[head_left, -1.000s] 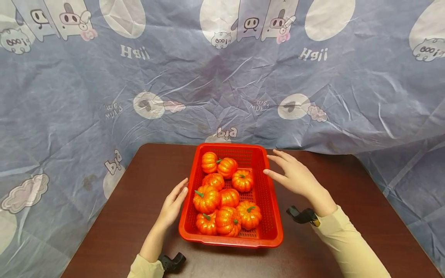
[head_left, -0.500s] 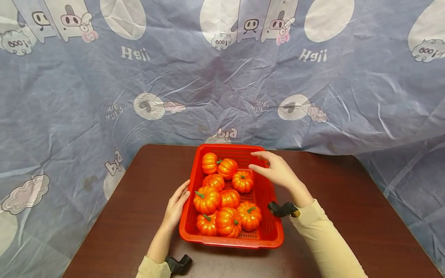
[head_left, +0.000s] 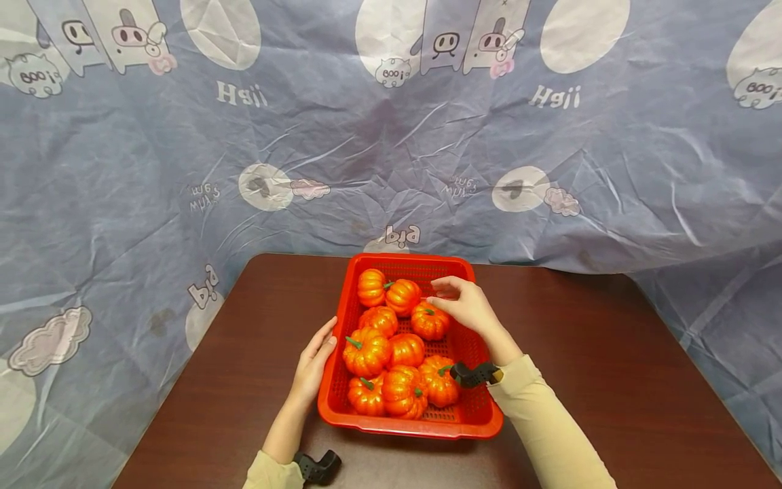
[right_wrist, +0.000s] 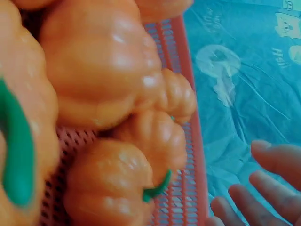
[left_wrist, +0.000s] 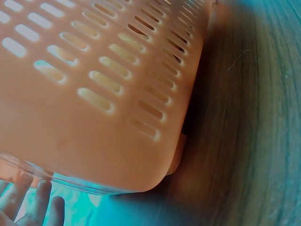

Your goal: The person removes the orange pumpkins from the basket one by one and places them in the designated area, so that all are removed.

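Note:
A red plastic basket (head_left: 421, 428) with slotted sides holds several glossy orange toy pumpkins (head_left: 366, 352) with green stems. My left hand (head_left: 313, 367) lies along its left side, fingertips at the rim. In the left wrist view, the outer wall of the basket (left_wrist: 70, 127) fills much of the picture, with left fingers (left_wrist: 40, 202) at the lower corner. Over the right part of the basket hovers my right hand (head_left: 473, 311), fingers loosely bent, close to a pumpkin (head_left: 430, 322). The right wrist view has that hand (right_wrist: 275, 188) apart from the pumpkins (right_wrist: 106, 179), holding nothing.
The basket stands on a dark brown wooden table (head_left: 586, 339). A blue-grey printed cloth (head_left: 391, 149) hangs behind and on both sides of it. Black straps with a mount (head_left: 473, 374) sit at both wrists.
My right hand has moved left and slightly down, from outside the right rim to over the pumpkins. My left hand has shifted slightly right at the rim. The pumpkins stay in place.

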Action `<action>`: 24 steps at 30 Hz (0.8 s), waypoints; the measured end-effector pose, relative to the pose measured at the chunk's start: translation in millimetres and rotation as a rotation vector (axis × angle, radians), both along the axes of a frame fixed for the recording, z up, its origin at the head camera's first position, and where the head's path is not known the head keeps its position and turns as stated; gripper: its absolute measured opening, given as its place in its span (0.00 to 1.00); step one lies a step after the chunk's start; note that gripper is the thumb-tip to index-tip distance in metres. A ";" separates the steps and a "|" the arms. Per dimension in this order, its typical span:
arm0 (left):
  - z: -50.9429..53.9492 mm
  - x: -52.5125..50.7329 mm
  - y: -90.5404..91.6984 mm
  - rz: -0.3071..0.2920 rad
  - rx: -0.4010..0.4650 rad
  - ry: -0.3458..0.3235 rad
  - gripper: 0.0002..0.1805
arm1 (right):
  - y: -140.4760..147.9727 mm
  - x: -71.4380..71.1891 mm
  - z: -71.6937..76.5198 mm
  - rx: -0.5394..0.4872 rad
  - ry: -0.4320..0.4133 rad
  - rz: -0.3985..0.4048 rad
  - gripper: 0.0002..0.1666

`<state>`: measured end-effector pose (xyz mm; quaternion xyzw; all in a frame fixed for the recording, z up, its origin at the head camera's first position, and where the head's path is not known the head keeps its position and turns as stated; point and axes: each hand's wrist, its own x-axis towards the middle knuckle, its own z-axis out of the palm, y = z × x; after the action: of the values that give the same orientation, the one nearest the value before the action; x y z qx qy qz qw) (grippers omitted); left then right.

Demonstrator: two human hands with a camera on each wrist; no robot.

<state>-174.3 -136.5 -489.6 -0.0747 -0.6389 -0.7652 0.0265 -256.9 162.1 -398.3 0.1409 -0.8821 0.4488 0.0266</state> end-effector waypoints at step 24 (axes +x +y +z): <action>0.0 0.8 1.4 0.010 -0.012 0.034 0.23 | -1.7 -10.4 -28.0 0.190 0.019 0.079 0.15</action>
<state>-173.6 -135.1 -489.6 -0.0846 -0.6432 -0.7599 0.0408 -267.3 160.3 -426.3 0.1817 -0.9141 0.3625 0.0036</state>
